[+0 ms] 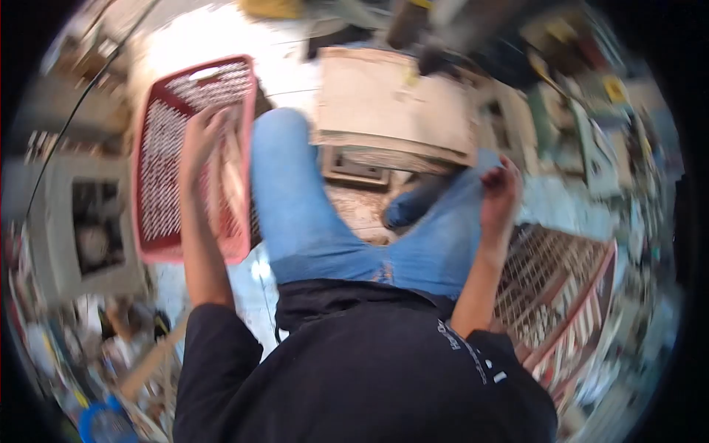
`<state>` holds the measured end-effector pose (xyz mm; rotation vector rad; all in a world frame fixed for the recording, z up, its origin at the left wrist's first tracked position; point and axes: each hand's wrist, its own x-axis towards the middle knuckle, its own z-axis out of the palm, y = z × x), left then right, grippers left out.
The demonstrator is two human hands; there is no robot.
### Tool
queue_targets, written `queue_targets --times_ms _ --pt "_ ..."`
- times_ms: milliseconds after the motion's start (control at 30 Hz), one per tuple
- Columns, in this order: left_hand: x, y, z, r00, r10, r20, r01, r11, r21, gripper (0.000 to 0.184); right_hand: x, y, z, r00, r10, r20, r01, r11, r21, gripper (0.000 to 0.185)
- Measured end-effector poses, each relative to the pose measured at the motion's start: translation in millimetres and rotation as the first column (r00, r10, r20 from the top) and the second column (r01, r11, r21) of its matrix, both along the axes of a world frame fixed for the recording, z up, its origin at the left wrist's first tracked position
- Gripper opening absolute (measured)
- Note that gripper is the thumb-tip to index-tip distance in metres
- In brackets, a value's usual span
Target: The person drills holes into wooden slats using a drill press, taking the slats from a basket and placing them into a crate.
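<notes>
My left hand (207, 131) reaches into the upper part of a red plastic basket (138, 188) on my left. Pale wooden strips (231, 173) lie in that basket, beside and below the hand. Blur hides whether its fingers grip one of them. Above my right thigh, my right hand (501, 193) is raised with its fingers curled in. Whatever those fingers hold, if anything, is too small or blurred to make out. Between my knees stands a low wooden work surface (391, 103), with both hands away from it.
A second red basket (565, 332) holding several wooden strips stands at my right side. A dark machine part (480, 33) overhangs the work surface. On the far left is a grey box-like frame (55, 221). A blue plastic item (107, 422) lies at the lower left amid clutter.
</notes>
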<state>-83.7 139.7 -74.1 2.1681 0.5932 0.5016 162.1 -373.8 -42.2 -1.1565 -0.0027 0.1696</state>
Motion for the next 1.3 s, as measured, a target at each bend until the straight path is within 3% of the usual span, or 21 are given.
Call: queue_targets --times_ms 33,100,167,200,267,300,400,467,533,600,667,733,833,1067,1167,1233,1267,1300 --pt "9.6 -9.0 -4.0 0.995 0.098 -0.016 -0.098 0.949 -0.300 0.032 -11.0 -2.0 10.8 0.999 -0.040 0.023 0.040 0.999 -0.035 0.025" --pt "31.3 -22.6 -4.9 0.990 0.011 0.143 0.020 0.975 -0.219 0.032 -33.2 -7.1 42.2 0.995 -0.078 0.068 0.088 0.984 -0.156 0.024" --pt "53.9 -43.2 5.8 0.992 0.018 0.121 0.005 0.983 -0.183 0.035 -55.3 -19.6 73.1 0.978 -0.059 0.200 0.102 0.972 -0.211 0.025" --pt "63.5 -55.3 8.3 0.989 0.015 0.144 0.029 0.955 -0.295 0.037 -65.7 -28.2 91.9 0.970 -0.052 0.239 0.122 0.949 -0.290 0.025" --pt "82.4 -76.1 8.2 0.982 0.008 0.187 0.060 0.934 -0.351 0.039 -90.1 -39.0 130.8 0.951 -0.043 0.307 0.179 0.886 -0.429 0.023" --pt "89.8 -79.3 2.1 0.975 -0.007 0.224 0.096 0.916 -0.390 0.039 -102.5 -43.9 150.8 0.932 -0.057 0.358 0.243 0.830 -0.502 0.022" --pt "98.1 -81.4 -7.8 0.983 -0.119 0.141 0.150 0.959 -0.240 0.039 -129.2 -68.9 200.7 0.862 -0.058 0.503 0.422 0.632 -0.650 0.020" --pt "98.1 -83.8 -4.6 0.985 -0.136 0.108 0.156 0.965 -0.210 0.041 -138.3 -92.7 232.9 0.826 -0.068 0.560 0.549 0.325 -0.771 0.022" --pt "95.9 -84.5 1.3 0.985 -0.157 0.072 0.168 0.970 -0.176 0.042 -130.6 -133.9 254.4 0.807 -0.082 0.585 0.590 0.164 -0.791 0.024" --pt "94.3 -79.3 -8.7 0.979 -0.171 0.110 0.190 0.960 -0.207 0.041 -114.4 -190.5 263.1 0.830 -0.090 0.551 0.558 0.175 -0.811 0.026" --pt "93.1 -77.3 -14.0 0.974 -0.178 0.141 0.209 0.943 -0.257 0.040 -90.5 -257.3 255.3 0.880 -0.137 0.454 0.473 0.174 -0.864 0.025" --pt "94.0 -83.2 -5.8 0.980 -0.178 0.085 0.193 0.956 -0.223 0.040 -62.1 -347.0 228.9 0.950 -0.069 0.306 0.312 0.126 -0.942 0.028" --pt "93.6 -80.6 -6.1 0.981 -0.191 0.034 0.194 0.969 -0.151 0.042 -41.1 -426.3 169.2 0.941 0.182 0.285 0.325 -0.257 -0.910 0.033" --pt "93.9 -86.2 -6.4 0.985 -0.172 0.022 0.174 0.979 -0.103 0.043 -47.4 -404.7 128.0 0.989 0.106 0.102 0.140 -0.467 -0.873 0.047" --pt "95.6 -85.0 -8.1 0.985 -0.175 0.004 0.175 0.980 -0.095 0.040 -43.5 -414.3 127.6 0.968 0.229 0.107 0.222 -0.565 -0.795 0.047" --pt "94.7 -83.3 -11.0 0.986 -0.168 0.023 0.169 0.983 -0.073 0.039 -39.2 -432.6 122.0 0.948 0.300 0.104 0.262 -0.556 -0.789 0.047" --pt "94.6 -87.3 -9.5 0.990 -0.136 0.030 0.133 0.988 0.080 0.036 -33.8 -447.5 116.2 0.946 0.318 0.061 0.243 -0.572 -0.783 0.047" --pt "93.9 -97.3 -1.6 0.992 -0.112 0.057 0.106 0.989 0.107 0.033 -20.7 -484.0 101.0 0.971 0.240 -0.020 0.138 -0.622 -0.771 0.049"
